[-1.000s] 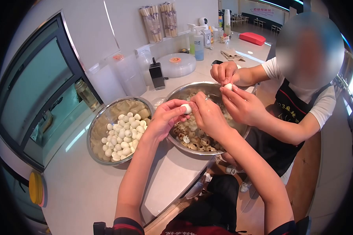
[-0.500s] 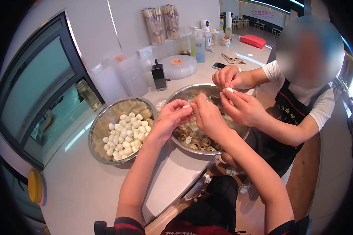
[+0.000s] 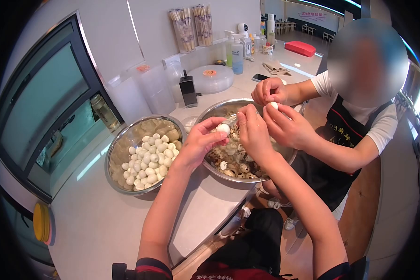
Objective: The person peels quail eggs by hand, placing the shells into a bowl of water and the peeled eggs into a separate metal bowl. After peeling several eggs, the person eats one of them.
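The small white egg [image 3: 223, 129] is near the middle of the frame, above the left rim of the right bowl [image 3: 210, 173]. The left hand [image 3: 200, 142] has its fingers clamped on this egg. The right hand [image 3: 255, 136] is just beside it, with its fingertips together; I cannot tell if they pinch something. Below these 2 hands, the right bowl contains speckled eggs [image 3: 230, 172] and pieces of shell. The left bowl [image 3: 115, 180] stands near it on the desk [image 3: 98, 224], and a pile of peeled eggs [image 3: 149, 158] lies inside. At the right of the frame, a person [image 3: 359, 126] in a black apron holds 1 more white egg [image 3: 274, 105] between the fingers of 2 hands, above the right bowl. Behind the bowls, the black box [image 3: 188, 90] stands beside the round clear container [image 3: 213, 79]. The phone [image 3: 260, 77] lies farther right, near the brown cloth [image 3: 276, 69].
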Motion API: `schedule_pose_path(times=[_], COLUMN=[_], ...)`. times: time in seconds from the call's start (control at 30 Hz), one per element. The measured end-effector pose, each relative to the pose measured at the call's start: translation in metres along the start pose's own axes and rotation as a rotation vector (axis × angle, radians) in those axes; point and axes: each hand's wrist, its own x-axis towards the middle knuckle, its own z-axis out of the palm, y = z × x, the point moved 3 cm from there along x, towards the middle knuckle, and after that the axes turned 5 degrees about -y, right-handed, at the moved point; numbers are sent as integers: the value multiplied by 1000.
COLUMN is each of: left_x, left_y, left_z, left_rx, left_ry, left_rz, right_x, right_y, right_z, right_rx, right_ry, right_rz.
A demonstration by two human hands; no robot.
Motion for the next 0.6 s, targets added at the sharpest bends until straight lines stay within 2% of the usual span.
schedule_pose_path(times=[0.17,0.23,0.3,0.37,0.47,0.57,0.6], left_x=[-2,-1,1,2,3,3,4], left_y=[5,5,-1,0,1,-1,-1], left_z=[4,2,-2,-2,0,-8,-10], left_rx=[-17,-22,-70,-57,-66,-110,-134], left_ry=[9,8,1,32,89,119,122], left_rz=[3,-15,-109,-94,-42,-22,-40], right_x=[0,-1,-1,0,1,2,1], right_y=[1,-7,-11,-13,-10,-5,-4], right_z=[-3,-1,1,1,-3,-10,-11], right_rx=[11,-37,-37,-38,-27,133,133], right_ry=[3,-50,-53,-58,20,68,69], right_rz=[65,-97,-149,-198,-158,66,66])
